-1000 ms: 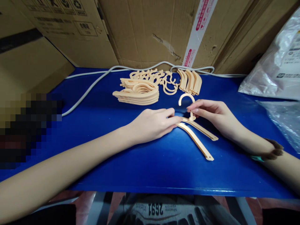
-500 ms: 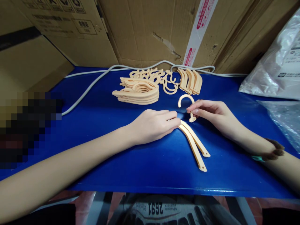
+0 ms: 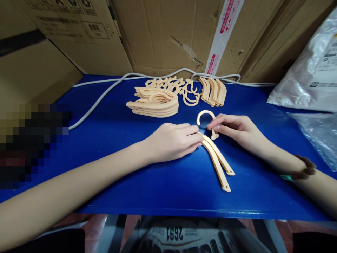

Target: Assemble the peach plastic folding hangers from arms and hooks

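Note:
My left hand (image 3: 179,140) is closed on the upper ends of two curved, cream plastic hanger arms (image 3: 217,161). Their free ends, each with a small hole, spread apart toward the table's front right. Between thumb and fingers, my right hand (image 3: 234,128) pinches a cream hanger hook (image 3: 206,113) by its stem. The hook's curve points up and left, and its flared foot hangs just above the hanger arms, near my left fingertips. Whether the foot touches the arms I cannot tell.
Behind my hands lie a stack of folded hanger pieces (image 3: 154,105), a pile of loose hooks (image 3: 191,98) and several curved arms (image 3: 213,92). A white cable (image 3: 105,92) runs along the back of the blue table (image 3: 147,189). Cardboard boxes (image 3: 163,38) and plastic bags (image 3: 302,80) border it.
My right hand has brought the hook slightly left and down, closer to my left hand. The left hand keeps its hold on the hanger arms, almost unmoved.

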Motion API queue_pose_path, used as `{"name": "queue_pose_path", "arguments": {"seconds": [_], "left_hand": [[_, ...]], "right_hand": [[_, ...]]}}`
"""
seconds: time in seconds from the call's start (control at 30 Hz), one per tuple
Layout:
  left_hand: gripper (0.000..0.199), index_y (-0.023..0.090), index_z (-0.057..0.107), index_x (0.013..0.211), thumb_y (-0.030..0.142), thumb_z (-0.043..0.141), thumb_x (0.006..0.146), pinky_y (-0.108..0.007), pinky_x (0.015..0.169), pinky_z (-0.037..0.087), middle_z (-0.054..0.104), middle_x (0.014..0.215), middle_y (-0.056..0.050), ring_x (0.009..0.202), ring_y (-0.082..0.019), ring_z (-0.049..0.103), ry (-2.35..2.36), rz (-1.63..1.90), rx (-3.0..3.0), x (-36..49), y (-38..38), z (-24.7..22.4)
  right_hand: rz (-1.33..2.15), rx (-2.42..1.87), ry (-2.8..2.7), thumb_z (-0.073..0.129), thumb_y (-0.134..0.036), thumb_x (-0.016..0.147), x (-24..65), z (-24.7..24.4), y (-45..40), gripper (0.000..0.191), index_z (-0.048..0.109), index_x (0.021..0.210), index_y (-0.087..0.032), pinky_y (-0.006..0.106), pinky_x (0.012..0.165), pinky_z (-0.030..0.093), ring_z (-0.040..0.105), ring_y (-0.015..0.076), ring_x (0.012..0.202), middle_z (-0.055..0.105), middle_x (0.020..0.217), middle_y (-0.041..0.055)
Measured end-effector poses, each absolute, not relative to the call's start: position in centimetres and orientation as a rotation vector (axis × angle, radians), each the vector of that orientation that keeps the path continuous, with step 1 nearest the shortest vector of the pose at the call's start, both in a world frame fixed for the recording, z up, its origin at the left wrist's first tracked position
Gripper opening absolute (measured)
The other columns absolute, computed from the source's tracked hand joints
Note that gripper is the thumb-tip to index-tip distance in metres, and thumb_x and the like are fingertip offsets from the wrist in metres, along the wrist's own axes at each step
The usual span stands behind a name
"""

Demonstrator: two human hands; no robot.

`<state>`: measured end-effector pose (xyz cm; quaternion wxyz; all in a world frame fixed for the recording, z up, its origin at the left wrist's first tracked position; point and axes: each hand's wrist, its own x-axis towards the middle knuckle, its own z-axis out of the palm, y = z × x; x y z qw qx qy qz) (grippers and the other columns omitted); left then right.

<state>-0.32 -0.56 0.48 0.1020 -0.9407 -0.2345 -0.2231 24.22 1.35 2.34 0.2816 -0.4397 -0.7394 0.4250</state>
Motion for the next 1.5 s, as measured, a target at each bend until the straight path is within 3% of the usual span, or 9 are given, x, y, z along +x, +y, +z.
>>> {"name": "queue_pose_path", "arguments": {"seconds": [0.83, 1.5], "left_hand": [[0.021, 0.017, 0.059, 0.102, 0.029, 0.042, 0.104, -0.028, 0.063, 0.042, 0.066, 0.100, -0.003, 0.088, -0.017, 0.063, -0.878, -0.526, -2.824, -0.18, -0.66, 0.64], [0.023, 0.019, 0.063, 0.108, 0.028, 0.042, 0.104, -0.027, 0.061, 0.042, 0.063, 0.098, -0.002, 0.087, -0.016, 0.063, -0.866, -0.549, -2.853, -0.22, -0.40, 0.61]], "right_hand": [[1.113, -1.136, -2.097, 0.065, -0.042, 0.088, 24.34, 2.28, 1.42, 0.022, 0.076, 0.094, -0.024, 0.033, 0.078, 0.047, 0.063, 0.0201, 0.087, 0.072, 0.094, 0.0035], [1.120, -1.093, -2.127, 0.064, -0.038, 0.091, 24.44, 2.23, 1.42, 0.018, 0.075, 0.096, -0.024, 0.031, 0.079, 0.045, 0.063, 0.0179, 0.087, 0.071, 0.094, 0.0016]]}}
